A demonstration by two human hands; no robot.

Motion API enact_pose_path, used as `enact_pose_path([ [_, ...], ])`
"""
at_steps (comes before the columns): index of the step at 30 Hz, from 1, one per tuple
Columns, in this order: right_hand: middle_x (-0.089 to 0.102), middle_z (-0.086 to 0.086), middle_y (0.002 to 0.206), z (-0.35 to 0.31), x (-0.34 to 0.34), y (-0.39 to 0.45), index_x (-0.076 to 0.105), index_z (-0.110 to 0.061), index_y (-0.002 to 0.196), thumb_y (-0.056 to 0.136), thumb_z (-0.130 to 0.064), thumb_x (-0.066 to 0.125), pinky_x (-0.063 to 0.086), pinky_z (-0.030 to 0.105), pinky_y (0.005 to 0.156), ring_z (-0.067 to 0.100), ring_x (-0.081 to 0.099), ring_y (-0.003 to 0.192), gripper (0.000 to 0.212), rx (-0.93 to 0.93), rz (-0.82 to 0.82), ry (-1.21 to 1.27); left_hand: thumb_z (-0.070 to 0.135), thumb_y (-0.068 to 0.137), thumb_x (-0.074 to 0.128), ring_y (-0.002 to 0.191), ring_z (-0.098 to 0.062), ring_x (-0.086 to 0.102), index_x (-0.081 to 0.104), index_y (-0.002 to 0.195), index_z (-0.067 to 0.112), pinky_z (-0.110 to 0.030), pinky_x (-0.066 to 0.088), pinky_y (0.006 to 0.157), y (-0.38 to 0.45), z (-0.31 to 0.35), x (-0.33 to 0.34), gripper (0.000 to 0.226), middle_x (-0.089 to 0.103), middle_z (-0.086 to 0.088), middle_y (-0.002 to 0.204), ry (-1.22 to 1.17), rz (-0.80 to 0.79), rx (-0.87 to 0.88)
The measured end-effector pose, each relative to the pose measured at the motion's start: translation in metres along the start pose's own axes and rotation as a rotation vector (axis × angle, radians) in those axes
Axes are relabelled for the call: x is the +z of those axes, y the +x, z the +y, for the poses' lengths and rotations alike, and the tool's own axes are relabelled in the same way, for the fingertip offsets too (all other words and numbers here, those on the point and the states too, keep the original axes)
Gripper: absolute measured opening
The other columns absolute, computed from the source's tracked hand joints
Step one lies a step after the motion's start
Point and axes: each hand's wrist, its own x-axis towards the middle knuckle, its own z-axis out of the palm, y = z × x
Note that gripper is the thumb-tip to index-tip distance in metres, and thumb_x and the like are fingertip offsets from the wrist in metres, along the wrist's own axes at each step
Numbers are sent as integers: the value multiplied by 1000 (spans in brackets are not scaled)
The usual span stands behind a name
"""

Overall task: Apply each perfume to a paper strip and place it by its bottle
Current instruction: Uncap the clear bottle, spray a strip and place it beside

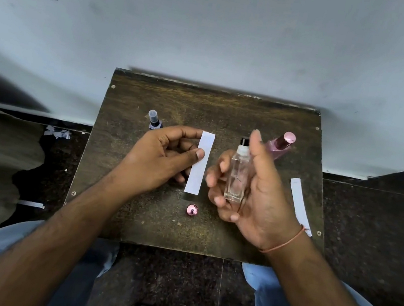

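Observation:
My left hand (161, 156) pinches a white paper strip (199, 168) between thumb and fingers, holding it upright over the small dark wooden table (158, 225). My right hand (256, 187) grips a clear square perfume bottle (237, 176) with a black nozzle, right of the strip; its index finger is raised beside the nozzle. A pink bottle (279, 146) with a pink cap stands behind my right hand. A small dark spray bottle (154, 119) stands behind my left hand. Another paper strip (298, 201) lies at the table's right edge. A round pink cap (192, 210) rests on the table.
The table stands against a pale wall (213, 36). Paper scraps (57, 132) lie on the dark floor at the left, with one more strip (30, 203) lower down. My knees in light blue trousers (279, 295) flank the table's near edge.

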Motion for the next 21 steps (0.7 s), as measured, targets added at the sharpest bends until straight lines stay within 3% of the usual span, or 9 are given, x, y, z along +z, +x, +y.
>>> enact_pose_path([
  [4, 57, 5, 64, 8, 7, 2, 64, -16, 85, 96, -79, 47, 29, 23, 42, 19, 46, 54, 66, -123, 305, -436, 9, 99, 72, 71, -13, 73, 71, 132, 18, -25, 61, 59, 0, -4, -1, 34, 80, -14, 110, 26, -19, 3],
  [7, 53, 2, 62, 13, 6, 4, 71, -13, 83, 100, -76, 46, 34, 25, 43, 20, 50, 58, 70, -174, 381, -596, 8, 99, 71, 73, -11, 75, 70, 135, 15, -26, 62, 60, 0, -4, 0, 36, 81, -11, 111, 29, -32, 19],
  [11, 56, -11, 52, 15, 2, 9, 68, -21, 69, 89, -81, 50, 36, 27, 53, 3, 50, 49, 66, -212, 466, -708, 7, 99, 71, 72, -11, 74, 71, 134, 15, -25, 62, 59, -1, -2, 0, 36, 81, -10, 109, 18, -41, 33],
  [18, 48, -5, 50, 20, -2, 13, 63, -16, 63, 87, -74, 50, 34, 35, 58, 13, 44, 49, 64, -269, 506, -722, 5, 99, 70, 73, -10, 74, 70, 134, 12, -25, 63, 58, -1, -3, -1, 36, 81, -10, 108, 16, -56, 35],
  [21, 50, -6, 51, 21, -1, 13, 63, -15, 64, 89, -72, 49, 34, 31, 57, 12, 46, 50, 65, -276, 478, -743, 6, 99, 71, 74, -12, 75, 70, 135, 14, -26, 63, 59, -1, -3, -2, 37, 81, -7, 110, 25, -58, 32],
])
